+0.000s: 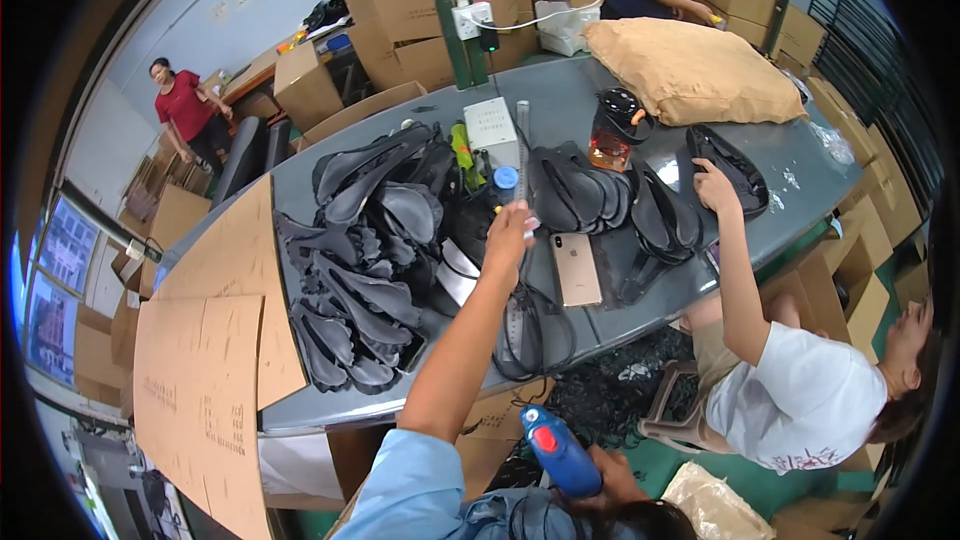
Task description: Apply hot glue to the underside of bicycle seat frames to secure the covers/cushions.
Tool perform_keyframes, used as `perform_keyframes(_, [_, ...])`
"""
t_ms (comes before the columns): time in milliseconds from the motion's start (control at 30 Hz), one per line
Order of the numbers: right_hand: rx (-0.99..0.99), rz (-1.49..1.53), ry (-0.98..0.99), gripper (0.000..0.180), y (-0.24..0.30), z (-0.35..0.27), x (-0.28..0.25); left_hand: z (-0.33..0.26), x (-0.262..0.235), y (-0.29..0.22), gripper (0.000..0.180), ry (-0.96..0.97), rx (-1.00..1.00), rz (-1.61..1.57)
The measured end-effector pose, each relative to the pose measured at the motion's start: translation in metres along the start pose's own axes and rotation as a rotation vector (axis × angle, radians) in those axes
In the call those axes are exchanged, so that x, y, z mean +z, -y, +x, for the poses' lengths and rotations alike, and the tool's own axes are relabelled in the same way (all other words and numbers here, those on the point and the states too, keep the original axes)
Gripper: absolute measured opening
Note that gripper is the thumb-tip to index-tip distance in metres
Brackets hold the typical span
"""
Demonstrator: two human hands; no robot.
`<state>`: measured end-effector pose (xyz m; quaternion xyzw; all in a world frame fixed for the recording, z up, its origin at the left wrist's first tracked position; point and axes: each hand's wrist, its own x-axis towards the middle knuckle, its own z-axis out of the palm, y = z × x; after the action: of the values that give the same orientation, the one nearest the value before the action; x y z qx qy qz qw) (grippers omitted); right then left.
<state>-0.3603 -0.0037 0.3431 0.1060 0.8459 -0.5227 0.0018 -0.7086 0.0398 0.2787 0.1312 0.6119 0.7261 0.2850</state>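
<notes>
The right hand (617,478) holds a blue tool (565,458) in front of the tabletop (565,90), its fingers apparently closed around the body, though partly hidden. The left hand (507,237) reaches over the surface, fingers bent and nearly together near the blue-capped bottle (505,178); whether they grip anything, I cannot tell. Black saddles (405,210) are heaped to its left, a phone (577,272) lies to its right, and a co-worker's hand (717,185) touches a black shell (747,180) farther right.
</notes>
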Motion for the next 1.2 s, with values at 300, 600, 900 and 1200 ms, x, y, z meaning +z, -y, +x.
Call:
perform_keyframes(300, [0.093, 0.354, 0.288, 0.044, 0.007, 0.043, 0.026, -0.218, -0.110, -0.047, 0.034, 0.520, 0.250, -0.288])
perform_keyframes(600, [0.059, 0.152, 0.312, 0.046, 0.032, 0.043, 0.055, -0.258, -0.262, -0.011, 0.015, -0.549, 0.258, 0.265])
perform_keyframes(900, [0.085, 0.020, 0.271, 0.054, 0.031, 0.024, 0.060, -0.183, -0.350, 0.018, 0.058, -1.053, -0.362, 0.855])
perform_keyframes(1200, [0.095, 0.187, 0.198, 0.043, 0.027, 0.025, 0.067, -0.234, -0.337, -0.028, 0.021, -1.109, 0.520, 0.558])
